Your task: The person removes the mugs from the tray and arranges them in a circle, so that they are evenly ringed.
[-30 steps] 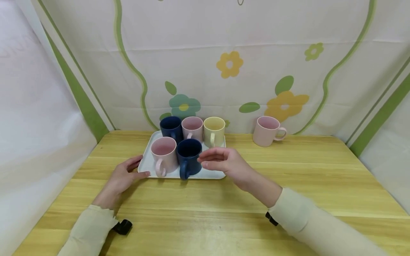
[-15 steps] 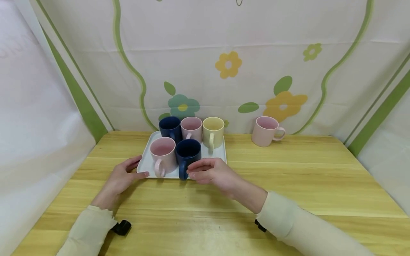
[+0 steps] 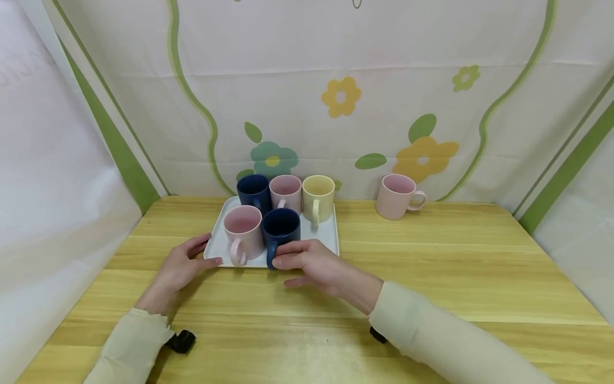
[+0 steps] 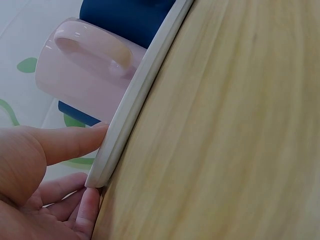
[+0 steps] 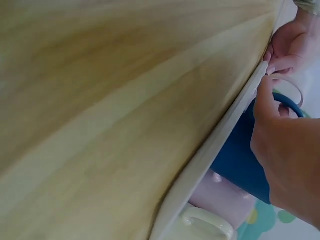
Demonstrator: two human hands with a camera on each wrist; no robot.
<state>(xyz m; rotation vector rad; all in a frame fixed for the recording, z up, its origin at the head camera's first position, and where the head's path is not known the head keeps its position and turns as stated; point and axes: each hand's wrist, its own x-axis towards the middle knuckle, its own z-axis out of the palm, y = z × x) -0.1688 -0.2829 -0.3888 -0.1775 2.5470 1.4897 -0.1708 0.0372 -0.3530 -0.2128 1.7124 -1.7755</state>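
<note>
A white tray point(image 3: 326, 237) carries several mugs in two rows. My right hand point(image 3: 320, 266) is at the front navy mug point(image 3: 282, 228), thumb and fingers pinching its handle; the right wrist view shows a finger in the handle loop of the navy mug point(image 5: 242, 157). At the tray's front left corner, my left hand point(image 3: 181, 266) holds the rim. In the left wrist view, the thumb lies on the tray rim point(image 4: 127, 112) with fingers against the corner's underside. A front pink mug point(image 3: 243, 234) stands left of the navy one, its handle toward me.
Behind them on the tray stand another navy mug point(image 3: 252, 193), a second pink mug point(image 3: 286, 192) and a yellow mug point(image 3: 318, 194). A separate pink mug point(image 3: 394, 200) stands on the wooden table point(image 3: 431, 277) at the back right, near the flowered cloth wall point(image 3: 288, 106).
My right hand has moved left and down from beside the front navy mug onto its handle, fingers closing there. The left hand has stayed at the tray corner, and the mugs have not moved.
</note>
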